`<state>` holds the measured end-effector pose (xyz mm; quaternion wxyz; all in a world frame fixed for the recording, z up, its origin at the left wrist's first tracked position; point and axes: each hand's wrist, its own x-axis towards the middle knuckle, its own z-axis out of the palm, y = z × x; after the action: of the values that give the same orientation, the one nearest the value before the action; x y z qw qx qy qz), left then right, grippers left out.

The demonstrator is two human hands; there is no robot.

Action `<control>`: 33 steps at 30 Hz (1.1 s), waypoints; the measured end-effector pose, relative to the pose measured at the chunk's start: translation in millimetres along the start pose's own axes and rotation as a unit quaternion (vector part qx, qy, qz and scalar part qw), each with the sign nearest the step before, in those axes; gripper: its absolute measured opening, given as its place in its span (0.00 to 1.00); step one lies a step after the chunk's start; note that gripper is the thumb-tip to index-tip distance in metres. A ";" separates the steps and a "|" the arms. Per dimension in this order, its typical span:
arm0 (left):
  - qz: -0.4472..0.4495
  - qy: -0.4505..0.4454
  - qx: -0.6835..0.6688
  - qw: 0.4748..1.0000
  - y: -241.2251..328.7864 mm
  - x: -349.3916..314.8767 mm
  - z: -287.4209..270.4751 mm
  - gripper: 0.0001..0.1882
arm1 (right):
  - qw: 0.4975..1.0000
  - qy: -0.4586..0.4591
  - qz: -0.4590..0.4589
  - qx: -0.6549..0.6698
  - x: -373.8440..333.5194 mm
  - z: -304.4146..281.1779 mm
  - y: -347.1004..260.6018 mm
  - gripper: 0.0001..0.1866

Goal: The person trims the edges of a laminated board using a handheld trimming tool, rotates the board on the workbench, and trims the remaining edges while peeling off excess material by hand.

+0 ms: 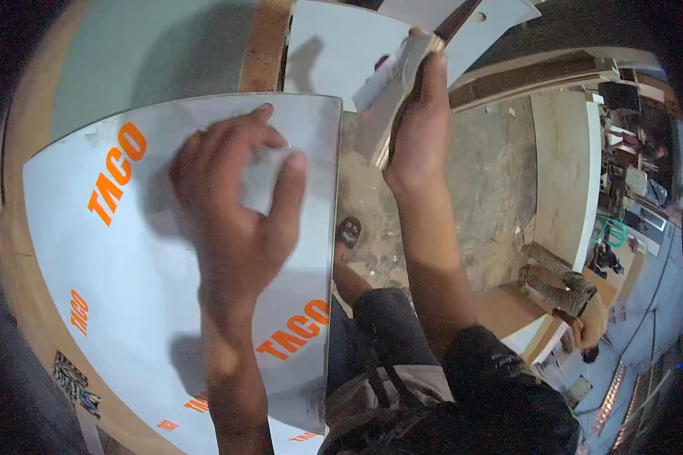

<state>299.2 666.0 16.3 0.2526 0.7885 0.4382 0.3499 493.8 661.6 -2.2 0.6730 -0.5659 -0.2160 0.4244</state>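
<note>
My left hand hovers over or rests lightly on a white panel with orange lettering; contact is hard to tell. Its thumb and forefinger curve toward each other with a gap between them, and nothing shows in its grasp. To the right, my raised right hand grips a narrow plywood piece with a pale face and layered edge. The thumb lies along that edge, while the other fingers are mostly hidden behind the piece. It is held tilted, beyond the white panel's right edge.
Another white panel lies at the far side, beside a brown wooden strip and a grey-green surface. A long pale board stands across the floor on the right. Another person bends over at the lower right.
</note>
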 end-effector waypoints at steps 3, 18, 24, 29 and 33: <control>-0.005 0.065 0.007 0.998 9.8 38.2 0.9 0.06 | 0.998 -0.014 -0.043 -0.036 16.4 -3.3 -5.2 0.28; -0.004 -0.056 -0.006 0.998 -9.4 55.7 18.8 0.06 | 0.990 -0.091 -0.051 -0.097 26.6 37.2 -3.2 0.34; -0.037 -0.062 0.029 0.997 1.9 59.4 19.9 0.07 | 0.993 -0.062 -0.008 -0.097 31.2 55.0 -25.7 0.43; -0.029 -0.037 0.000 0.999 -2.4 56.0 19.2 0.08 | 0.991 -0.125 -0.039 -0.018 36.8 36.8 -15.7 0.33; -0.008 -0.029 0.003 1.000 -2.8 56.8 21.6 0.10 | 0.978 -0.187 -0.067 0.072 46.0 26.2 -3.0 0.26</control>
<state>335.5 714.7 19.6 0.2654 0.7958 0.4380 0.3231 499.7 714.2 -1.1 0.6868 -0.4110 -0.3438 0.4912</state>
